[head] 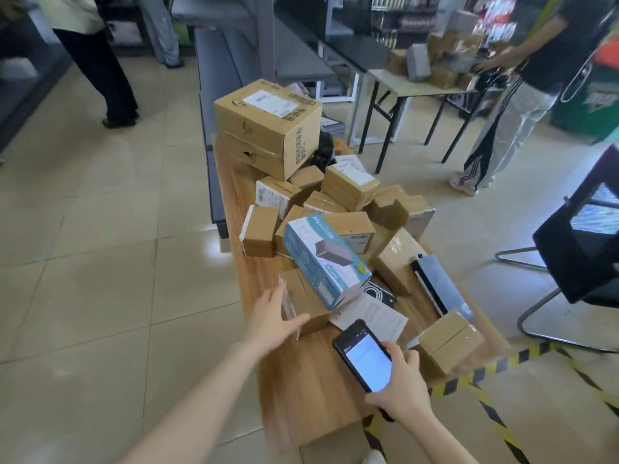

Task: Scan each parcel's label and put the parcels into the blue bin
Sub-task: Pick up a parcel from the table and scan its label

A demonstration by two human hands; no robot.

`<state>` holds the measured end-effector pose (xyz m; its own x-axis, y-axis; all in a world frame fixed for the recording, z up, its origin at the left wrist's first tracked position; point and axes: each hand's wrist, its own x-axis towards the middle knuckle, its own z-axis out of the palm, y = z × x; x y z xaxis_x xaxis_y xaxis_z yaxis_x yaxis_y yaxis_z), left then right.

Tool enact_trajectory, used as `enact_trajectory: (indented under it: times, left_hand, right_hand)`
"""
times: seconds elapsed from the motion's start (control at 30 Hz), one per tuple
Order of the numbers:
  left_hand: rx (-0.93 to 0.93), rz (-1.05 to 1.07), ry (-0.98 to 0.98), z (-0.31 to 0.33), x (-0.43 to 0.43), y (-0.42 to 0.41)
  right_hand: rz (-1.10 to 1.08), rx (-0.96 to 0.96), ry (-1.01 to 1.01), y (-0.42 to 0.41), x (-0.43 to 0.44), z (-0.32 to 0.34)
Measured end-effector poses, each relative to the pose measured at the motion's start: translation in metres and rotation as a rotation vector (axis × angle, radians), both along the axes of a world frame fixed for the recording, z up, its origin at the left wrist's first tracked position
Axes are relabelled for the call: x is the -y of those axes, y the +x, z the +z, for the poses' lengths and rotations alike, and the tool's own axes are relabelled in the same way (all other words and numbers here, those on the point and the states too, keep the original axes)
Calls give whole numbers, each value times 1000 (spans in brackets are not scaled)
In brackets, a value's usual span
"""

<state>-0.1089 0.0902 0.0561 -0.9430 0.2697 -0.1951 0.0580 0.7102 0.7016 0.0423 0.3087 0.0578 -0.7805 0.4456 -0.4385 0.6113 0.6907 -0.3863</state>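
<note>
Tiles of pale floor fill the left side, where a person in dark trousers stands far back. The left hand reaches in with fingers straight and spread, thumb and fingertips laid against the near left corner of a small cardboard parcel at the front of the wooden table. Leaning on that parcel is a blue-and-white carton printed "USB". Behind it lies a heap of small brown parcels, and a large cardboard box with a white label sits at the table's far end. A printed sheet lies just right of the touched parcel. The right hand has its fingers curled round a black handheld scanner, lit screen facing up. Further right are a flat black device, another taped parcel, striped floor tape, and a black chair.
</note>
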Motion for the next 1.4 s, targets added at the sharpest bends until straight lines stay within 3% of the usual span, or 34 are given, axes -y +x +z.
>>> enact_trajectory:
  times: [0.2, 0.37, 0.63, 0.83, 1.03, 1.13, 1.27, 1.4]
  left_hand:
    - [-147, 69, 12, 27, -67, -30]
    - [-239, 82, -276, 42, -126, -49]
    - [-44, 159, -588, 42, -195, -70]
    - [-103, 271, -438, 45, -180, -72]
    - [-179, 388, -3, 40, -120, -55]
    - [-112, 399, 139, 38, -88, -44]
    - [-20, 405, 80, 43, -56, -36]
    - [-82, 455, -113, 56, -56, -37]
  right_hand:
    - [12, -175, 84, -45, -62, 41]
    - [73, -184, 111, -81, -110, 58]
    - [162, -144, 56, -124, -166, 55]
    - [239, -165, -17, -143, -169, 46]
    - [389, -197, -63, -169, -141, 36]
    - [419, -223, -91, -178, -119, 31]
    - [445, -252, -105, -182, -93, 27]
    - [440, -273, -84, -180, -75, 27]
